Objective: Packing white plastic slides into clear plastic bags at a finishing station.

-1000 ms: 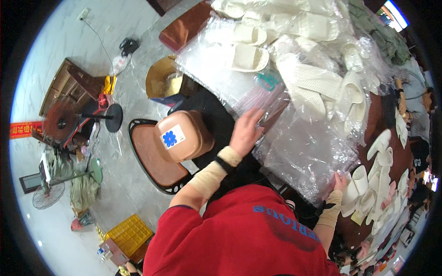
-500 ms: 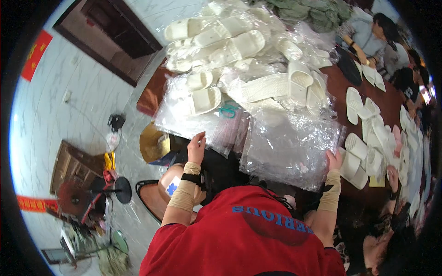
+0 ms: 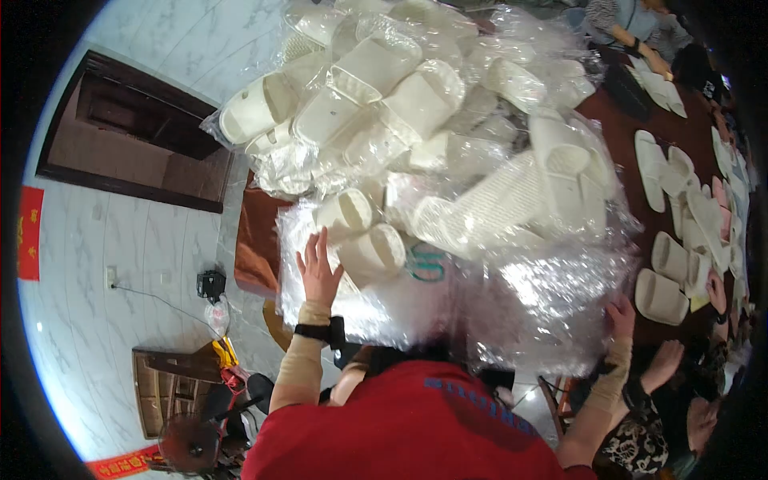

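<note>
My left hand [image 3: 320, 276] is open, its fingers spread over a flat stack of clear plastic bags [image 3: 376, 316], beside a pair of white slide slippers [image 3: 372, 254]. Next to that pair lie teal loops [image 3: 426, 262] that look like scissor handles. At the right edge of another clear plastic bag [image 3: 544, 320], the fingers of my right hand [image 3: 620, 316] are closed on its side; the fingertips are partly hidden. Beyond both hands rises a large heap of bagged white slippers [image 3: 384, 104].
Unbagged white slippers [image 3: 662, 296] lie on the dark red table [image 3: 616, 132] to the right, where other people's hands [image 3: 662, 364] are near. A standing fan [image 3: 192, 444] and a wooden piece of furniture [image 3: 172, 388] are on the left, below a doorway [image 3: 144, 132].
My view has shifted, bringing the slipper heap closer. The left hand has moved forward onto the bag stack beside the slippers. The right hand remains at the bag's right edge.
</note>
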`<state>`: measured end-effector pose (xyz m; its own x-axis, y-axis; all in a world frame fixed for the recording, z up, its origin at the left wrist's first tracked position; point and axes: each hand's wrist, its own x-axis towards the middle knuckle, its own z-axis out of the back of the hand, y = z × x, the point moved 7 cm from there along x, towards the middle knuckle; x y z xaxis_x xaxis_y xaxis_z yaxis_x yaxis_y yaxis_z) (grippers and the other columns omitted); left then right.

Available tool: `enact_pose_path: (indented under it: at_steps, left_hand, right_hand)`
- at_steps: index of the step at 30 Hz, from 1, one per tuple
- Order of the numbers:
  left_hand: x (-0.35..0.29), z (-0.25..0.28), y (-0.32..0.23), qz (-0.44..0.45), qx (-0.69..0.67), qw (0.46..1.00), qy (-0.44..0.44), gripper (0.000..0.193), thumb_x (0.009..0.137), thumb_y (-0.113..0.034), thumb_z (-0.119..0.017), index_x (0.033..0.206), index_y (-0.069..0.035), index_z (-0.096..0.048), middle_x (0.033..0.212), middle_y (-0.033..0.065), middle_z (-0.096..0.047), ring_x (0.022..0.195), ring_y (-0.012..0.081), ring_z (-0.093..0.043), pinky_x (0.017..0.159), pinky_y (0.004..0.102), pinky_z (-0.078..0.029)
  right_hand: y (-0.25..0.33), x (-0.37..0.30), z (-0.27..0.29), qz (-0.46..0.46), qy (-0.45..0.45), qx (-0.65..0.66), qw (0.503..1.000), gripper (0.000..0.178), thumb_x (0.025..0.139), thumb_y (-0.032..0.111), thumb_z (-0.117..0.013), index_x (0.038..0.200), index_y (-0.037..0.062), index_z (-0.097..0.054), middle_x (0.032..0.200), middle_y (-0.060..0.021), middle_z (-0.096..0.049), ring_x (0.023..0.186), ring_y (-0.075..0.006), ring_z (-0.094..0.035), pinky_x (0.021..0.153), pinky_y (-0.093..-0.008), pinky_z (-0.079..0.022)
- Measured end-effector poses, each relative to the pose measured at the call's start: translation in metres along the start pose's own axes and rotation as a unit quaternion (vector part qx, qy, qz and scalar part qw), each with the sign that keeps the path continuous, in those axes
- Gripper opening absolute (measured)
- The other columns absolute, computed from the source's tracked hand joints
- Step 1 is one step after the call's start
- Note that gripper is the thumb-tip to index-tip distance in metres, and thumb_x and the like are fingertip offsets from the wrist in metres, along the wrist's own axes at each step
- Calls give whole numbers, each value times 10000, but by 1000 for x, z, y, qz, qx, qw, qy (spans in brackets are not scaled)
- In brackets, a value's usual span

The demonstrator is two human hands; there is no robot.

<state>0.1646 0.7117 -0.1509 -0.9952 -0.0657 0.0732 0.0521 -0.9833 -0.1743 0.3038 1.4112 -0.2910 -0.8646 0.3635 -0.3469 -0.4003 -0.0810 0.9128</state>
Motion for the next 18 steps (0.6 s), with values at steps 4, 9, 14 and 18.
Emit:
enact_pose_path:
  at_steps: [4, 9, 14, 18]
  left_hand:
    - [27, -7, 44, -25, -142, 990, -11, 269, 748, -20, -659, 998, -53, -567, 919, 101, -545, 885, 267, -528, 842, 402, -401]
    - [38, 18, 70, 11, -307, 949, -72, 94, 845, 16, -564, 924, -5, -518, 828, 69, -513, 807, 154, -491, 757, 260, -407]
    - [33, 89, 126, 63, -364, 909, -192, 129, 911, -75, -455, 1018, -16, -497, 990, 28, -480, 965, 132, -456, 888, 255, -348]
    - [39, 142, 192, 28, -482, 845, -229, 244, 940, -132, -472, 1150, -9, -480, 1100, 34, -472, 1041, 156, -450, 927, 280, -359]
  right_hand:
    - [-4, -2, 2, -86, 7, 1, 996, 231, 833, 45, -628, 1060, 25, -589, 926, 20, -596, 801, -68, -529, 687, -198, -414]
    - [-1, 8, 1, -59, -6, 3, 998, 223, 855, 22, -604, 1075, 24, -571, 934, 27, -585, 827, -73, -529, 711, -202, -416]
    - [9, 6, -29, -67, 6, 49, 996, 306, 867, -12, -569, 1171, 15, -547, 1012, 16, -592, 878, -86, -546, 763, -212, -430]
    - [8, -21, -9, -56, -67, 59, 994, 207, 832, 16, -624, 1038, 20, -607, 935, 1, -629, 820, -83, -556, 716, -219, -440]
